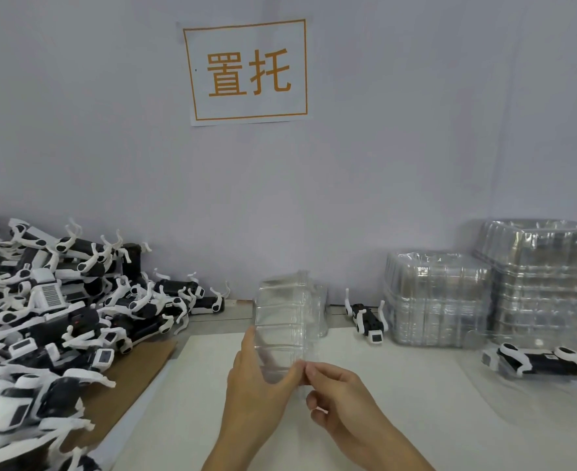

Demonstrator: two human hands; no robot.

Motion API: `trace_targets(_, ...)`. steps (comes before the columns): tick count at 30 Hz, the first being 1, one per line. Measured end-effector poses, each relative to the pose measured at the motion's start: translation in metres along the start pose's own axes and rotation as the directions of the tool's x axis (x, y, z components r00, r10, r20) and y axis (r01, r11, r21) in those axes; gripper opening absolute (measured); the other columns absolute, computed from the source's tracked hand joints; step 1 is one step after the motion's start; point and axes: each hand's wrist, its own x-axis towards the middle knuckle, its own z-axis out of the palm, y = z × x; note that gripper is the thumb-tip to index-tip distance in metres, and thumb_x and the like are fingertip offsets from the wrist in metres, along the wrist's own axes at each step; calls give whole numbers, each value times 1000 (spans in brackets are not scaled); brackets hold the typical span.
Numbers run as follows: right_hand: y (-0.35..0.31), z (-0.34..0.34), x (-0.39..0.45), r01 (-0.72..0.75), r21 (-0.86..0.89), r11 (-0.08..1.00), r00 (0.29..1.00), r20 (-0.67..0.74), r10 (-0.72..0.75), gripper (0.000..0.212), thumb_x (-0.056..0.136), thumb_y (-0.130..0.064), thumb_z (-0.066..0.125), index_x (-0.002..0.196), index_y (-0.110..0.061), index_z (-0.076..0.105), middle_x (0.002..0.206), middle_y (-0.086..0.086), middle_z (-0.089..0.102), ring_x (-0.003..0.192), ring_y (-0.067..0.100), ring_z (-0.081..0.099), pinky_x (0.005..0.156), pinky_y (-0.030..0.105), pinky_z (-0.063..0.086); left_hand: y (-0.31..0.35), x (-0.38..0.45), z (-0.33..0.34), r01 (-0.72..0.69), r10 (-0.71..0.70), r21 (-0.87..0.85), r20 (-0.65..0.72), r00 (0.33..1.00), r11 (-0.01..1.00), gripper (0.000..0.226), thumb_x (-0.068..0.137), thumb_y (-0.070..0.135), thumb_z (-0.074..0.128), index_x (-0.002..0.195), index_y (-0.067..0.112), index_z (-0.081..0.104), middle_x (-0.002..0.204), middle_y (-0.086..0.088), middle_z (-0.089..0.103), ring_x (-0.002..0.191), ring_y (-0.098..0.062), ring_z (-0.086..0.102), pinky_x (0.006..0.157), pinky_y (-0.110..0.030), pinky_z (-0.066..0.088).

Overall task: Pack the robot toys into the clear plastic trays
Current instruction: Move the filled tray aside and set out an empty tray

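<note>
I hold a clear plastic tray (285,321) upright over the white table (399,419), its long axis rising away from me toward the wall (382,164). The tray's lower end sits between my two hands; most of it stands above and beyond both. My left hand (256,379) cups the tray's left side, fingers extended up along the edge, thumb crossing the near face. My right hand (334,392) pinches the tray's lower right edge between thumb and forefinger, remaining fingers curled beneath; left thumb tip and right fingertips nearly meet at that edge. Both forearms enter from the bottom of the view and converge. The tray I hold carries no toy. A heap of black-and-white robot toys (52,317) lies to the left, partly on brown cardboard (127,385). One robot toy (368,317) lies just beside the stacked empty trays (439,300) at the right; another toy (535,362) lies in a tray near the right edge. A sign (248,71) with orange characters hangs on the wall.
</note>
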Motion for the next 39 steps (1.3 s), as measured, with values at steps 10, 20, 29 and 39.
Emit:
trace_targets(10, 2, 3, -2, 113, -182, 977, 994, 15, -112, 19, 95, -16, 63, 91, -15, 81, 97, 11, 76, 46, 14, 55, 54, 24, 38, 5, -3, -1, 27, -24, -76, 33, 999, 997, 99, 56, 75, 71, 142, 45, 30, 118, 8, 57, 110, -20, 62, 97, -43, 51)
trace_targets(20, 3, 5, -1, 99, -126, 987, 994, -23, -103, 22, 95, -4, 60, 95, -12, 80, 95, 16, 76, 45, 14, 38, 55, 26, 36, 3, -2, -3, 46, -41, -81, 72, 997, 996, 78, 81, 53, 73, 146, 37, 32, 120, -3, 55, 108, -26, 63, 92, -52, 54)
trace_targets(29, -1, 16, -6, 210, -482, 851, 930, -171, -326, 21, 93, -12, 64, 80, -18, 79, 70, 1, 75, 37, 12, 48, 40, 21, 39, 7, -2, -3, 10, -9, 55, -33, 999, 998, 57, 80, 47, 74, 126, 30, 45, 101, 2, 61, 94, -14, 61, 83, -37, 54)
trace_targets(39, -13, 12, -2, 302, -541, 785, 836, -245, -491, 22, 89, -5, 64, 77, -21, 75, 68, -3, 71, 37, 11, 53, 41, 22, 44, 5, 7, -18, 58, -69, -65, -173, 982, 996, 38, 80, 45, 75, 77, 48, 37, 90, 3, 57, 82, -20, 64, 75, -48, 58)
